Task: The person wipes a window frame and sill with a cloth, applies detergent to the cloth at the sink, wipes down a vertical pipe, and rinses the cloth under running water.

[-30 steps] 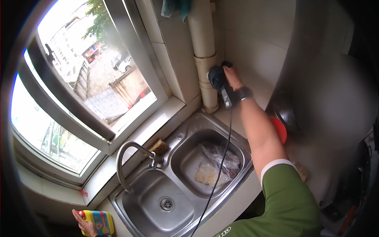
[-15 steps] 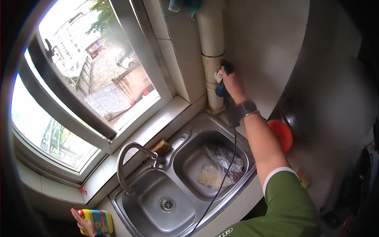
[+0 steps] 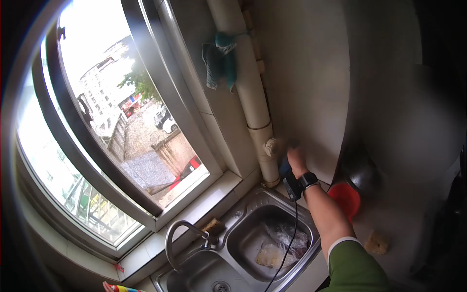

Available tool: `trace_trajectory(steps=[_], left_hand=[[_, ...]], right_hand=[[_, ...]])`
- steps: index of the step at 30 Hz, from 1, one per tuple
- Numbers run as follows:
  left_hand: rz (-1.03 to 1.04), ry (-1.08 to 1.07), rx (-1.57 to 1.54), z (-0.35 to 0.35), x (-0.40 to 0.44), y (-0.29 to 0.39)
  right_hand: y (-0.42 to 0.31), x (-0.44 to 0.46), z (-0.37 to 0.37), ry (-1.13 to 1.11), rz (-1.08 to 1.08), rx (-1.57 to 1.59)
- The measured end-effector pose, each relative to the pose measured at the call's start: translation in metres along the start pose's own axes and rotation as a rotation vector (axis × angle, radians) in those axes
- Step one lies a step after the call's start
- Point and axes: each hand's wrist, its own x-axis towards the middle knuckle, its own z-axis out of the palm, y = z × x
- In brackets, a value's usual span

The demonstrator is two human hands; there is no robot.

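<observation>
My right hand (image 3: 297,161) is closed around a dark handle-like thing, blurred, with a blue part (image 3: 285,167) below the fingers; its kind cannot be made out. It is beside the pale vertical pipe (image 3: 260,114), close to a white knob (image 3: 270,146) on it. Under the wrist hangs a black box (image 3: 292,188), from which a thin black cable (image 3: 293,233) runs down across the sink. At the bottom left edge, only the fingers of my left hand (image 3: 108,286) show, against a yellow bottle (image 3: 127,289) with a colourful label, mostly cut off.
A double steel sink (image 3: 224,263) has a curved tap (image 3: 170,241); plastic bags (image 3: 284,243) lie in its right basin. A sponge (image 3: 213,227) sits behind the tap. Right of the sink are a red bowl (image 3: 346,200) and another sponge (image 3: 377,242). Netting (image 3: 221,61) hangs by the pipe.
The view has tilted up, so the sink and bottle sit lower in the picture. My right hand has shifted slightly away from the pipe's white knob, still gripping the dark thing.
</observation>
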Motion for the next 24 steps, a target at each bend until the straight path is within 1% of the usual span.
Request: trace_trajectory(steps=[1, 3, 4, 5, 7, 8, 9, 10, 12, 13, 14, 15, 16, 18, 19, 21, 22, 24], left_hand=[[0.033, 0.022, 0.055, 0.005, 0.0, -0.006], [0.038, 0.046, 0.049, 0.01, -0.002, -0.008], [0.045, 0.049, 0.051, 0.009, -0.003, -0.008], [0.092, 0.126, 0.063, 0.008, -0.003, -0.005], [-0.032, -0.032, 0.102, 0.012, -0.003, -0.008], [-0.089, -0.116, 0.132, 0.012, -0.003, -0.011], [0.034, 0.029, 0.129, 0.007, -0.002, -0.003], [0.009, 0.005, 0.144, 0.003, -0.002, 0.003], [0.013, 0.011, 0.052, 0.003, -0.002, 0.001], [-0.018, -0.045, 0.06, -0.002, 0.0, 0.003], [-0.053, -0.095, 0.065, -0.007, 0.001, 0.009], [-0.093, -0.141, 0.068, -0.01, 0.001, 0.012], [-0.024, -0.079, 0.062, -0.001, -0.001, 0.004], [0.112, 0.047, 0.046, 0.016, -0.002, -0.016], [0.016, -0.095, 0.062, 0.009, -0.002, -0.013], [-0.131, -0.239, 0.073, -0.033, 0.003, 0.031], [-0.201, -0.313, 0.075, -0.043, 0.005, 0.045], [-0.131, -0.251, 0.012, -0.028, 0.0, 0.023]], right_hand=[[-0.026, 0.008, -0.009, 0.075, 0.009, 0.086], [-0.08, 0.021, -0.028, 0.118, -0.045, 0.235], [-0.107, 0.025, -0.037, 0.084, -0.106, 0.295], [-0.126, 0.028, -0.04, 0.046, -0.163, 0.351], [-0.137, 0.02, -0.034, -0.181, -0.243, 0.215], [-0.123, 0.013, -0.019, -0.096, -0.329, 0.108], [-0.101, 0.008, 0.001, -0.013, -0.417, -0.003], [-0.084, 0.003, 0.013, 0.068, -0.509, -0.115], [-0.07, -0.002, 0.022, 0.074, -0.543, -0.575], [-0.065, 0.0, 0.024, 0.048, -0.552, -0.713], [-0.06, 0.003, 0.025, 0.022, -0.566, -0.848], [-0.058, 0.013, 0.025, -0.025, -0.573, -0.891], [-0.056, 0.02, 0.023, -0.07, -0.583, -0.931], [-0.041, 0.03, 0.012, -0.087, -0.451, -0.575], [-0.035, 0.034, 0.01, -0.089, -0.388, -0.396], [-0.014, 0.026, 0.021, -0.032, -0.174, -0.014], [-0.001, 0.014, 0.023, -0.049, -0.084, 0.153], [0.026, -0.019, 0.026, -0.097, 0.082, 0.468]])
